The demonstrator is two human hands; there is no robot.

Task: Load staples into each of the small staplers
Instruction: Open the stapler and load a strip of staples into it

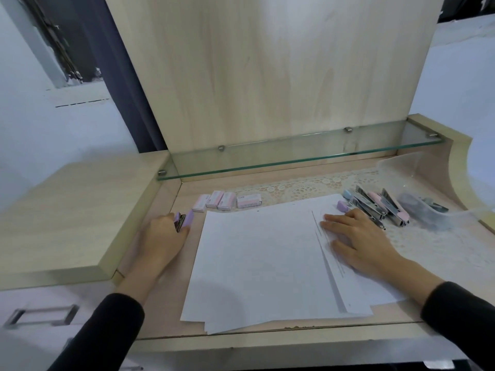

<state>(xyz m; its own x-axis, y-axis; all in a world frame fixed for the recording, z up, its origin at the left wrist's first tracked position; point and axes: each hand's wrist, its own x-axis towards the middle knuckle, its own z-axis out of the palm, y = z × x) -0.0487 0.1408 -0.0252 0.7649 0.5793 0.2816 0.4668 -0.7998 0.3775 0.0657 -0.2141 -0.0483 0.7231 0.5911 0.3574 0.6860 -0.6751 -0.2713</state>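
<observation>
Head view, read from left to right. A metal drawer handle (40, 315) is seen at the lower left, below a raised wooden side surface. The left hand (163, 238) is laid on the desk just left of the paper, its fingers curled round a lilac stapler (185, 220), whose metal part is turned toward the camera. Just beyond it, four pink staple boxes (214, 200) are ranged along the far edge of the paper: three set close together and one apart to their right. A loose stack of white sheets (262, 263) is spread over the middle of the desk, partly covering a lace mat (294, 187). The right hand (356, 236) is pressed flat on the right part of the sheets, fingers straight and holding nothing. A second lilac stapler (342, 205) is partly hidden just beyond its fingertips. Further right, opened staplers (367, 204), blue-capped and pink-capped, are laid side by side on the mat; their exact number cannot be made out. A clear plastic container (401, 162) is placed at the far right, beside the staplers
</observation>
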